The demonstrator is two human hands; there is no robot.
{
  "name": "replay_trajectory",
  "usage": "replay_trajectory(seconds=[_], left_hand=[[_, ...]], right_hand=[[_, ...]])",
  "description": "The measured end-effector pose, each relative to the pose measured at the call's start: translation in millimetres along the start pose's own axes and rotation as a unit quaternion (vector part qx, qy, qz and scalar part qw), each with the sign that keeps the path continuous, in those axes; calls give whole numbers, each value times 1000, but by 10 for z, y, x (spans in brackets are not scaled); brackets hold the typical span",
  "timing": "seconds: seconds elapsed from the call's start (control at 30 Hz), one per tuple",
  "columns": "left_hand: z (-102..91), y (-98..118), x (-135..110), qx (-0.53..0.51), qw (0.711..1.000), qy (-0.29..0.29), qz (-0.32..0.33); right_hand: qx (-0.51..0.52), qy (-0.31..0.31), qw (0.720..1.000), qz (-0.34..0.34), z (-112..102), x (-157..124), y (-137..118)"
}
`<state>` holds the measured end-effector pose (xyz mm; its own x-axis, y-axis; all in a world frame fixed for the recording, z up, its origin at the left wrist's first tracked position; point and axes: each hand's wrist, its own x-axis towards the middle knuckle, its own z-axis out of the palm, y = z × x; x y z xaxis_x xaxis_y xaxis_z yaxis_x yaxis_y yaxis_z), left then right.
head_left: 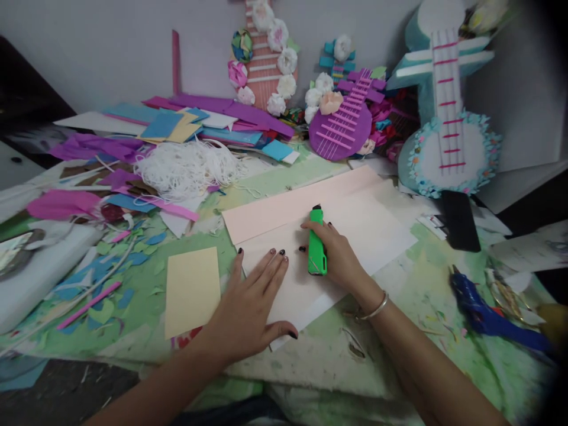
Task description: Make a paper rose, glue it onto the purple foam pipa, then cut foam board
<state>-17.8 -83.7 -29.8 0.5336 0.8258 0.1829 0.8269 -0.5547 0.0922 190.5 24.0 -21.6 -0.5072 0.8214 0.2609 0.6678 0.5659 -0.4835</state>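
My left hand (248, 307) lies flat with spread fingers on the lower left part of a white sheet of paper (288, 307). In my right hand (339, 254) is a green utility knife (316, 245), held over the middle of the sheet with its black end pointing away from me. Whether a blade is out, I cannot make out. A pale pink sheet (266, 216) lies along the far side of the white paper, partly overlapped by it. Just left of my left hand rests a pale yellow rectangular card (193, 290).
Behind the sheets stand a purple paper guitar (341, 127) and a light blue one (450, 142). White string (186, 168) is heaped at the left, among coloured paper scraps. On the right are a black phone (460, 222) and a blue glue gun (483, 313).
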Motion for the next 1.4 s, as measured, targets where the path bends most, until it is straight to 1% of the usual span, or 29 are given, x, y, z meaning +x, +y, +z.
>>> replay_trajectory(seconds=[0.13,0.33,0.53,0.7,0.8,0.9,1.03,1.13,1.23,1.3,1.4], left_hand=[[27,-21,19,-1,1000,-13,-19],[35,-93,-3,-15,999,-40,-6],[36,-127,-17,-28,999,-37,3],[49,-130,-30,-26,999,-24,5],[33,-124,-39,-18,1000,-6,5],[-5,-110,-54,-14,999,31,23],[-63,-58,-67,-44,992,79,90],[-76,0,-64,-69,986,78,133],[-54,39,-55,-67,985,87,132],[-34,41,-48,-51,985,105,130],[-27,16,-28,-19,980,130,149]], right_hand=[[-9,8,1000,-1,59,58,40],[12,-1,1000,25,68,56,67],[21,-7,999,30,49,61,78],[19,-4,1000,20,67,55,102],[25,0,1000,16,63,33,88],[34,7,999,28,42,0,62],[37,16,998,38,11,-41,53],[44,28,998,42,4,-63,66],[43,27,998,34,11,-78,72],[43,24,998,28,20,-83,72],[41,25,998,30,30,-83,70]])
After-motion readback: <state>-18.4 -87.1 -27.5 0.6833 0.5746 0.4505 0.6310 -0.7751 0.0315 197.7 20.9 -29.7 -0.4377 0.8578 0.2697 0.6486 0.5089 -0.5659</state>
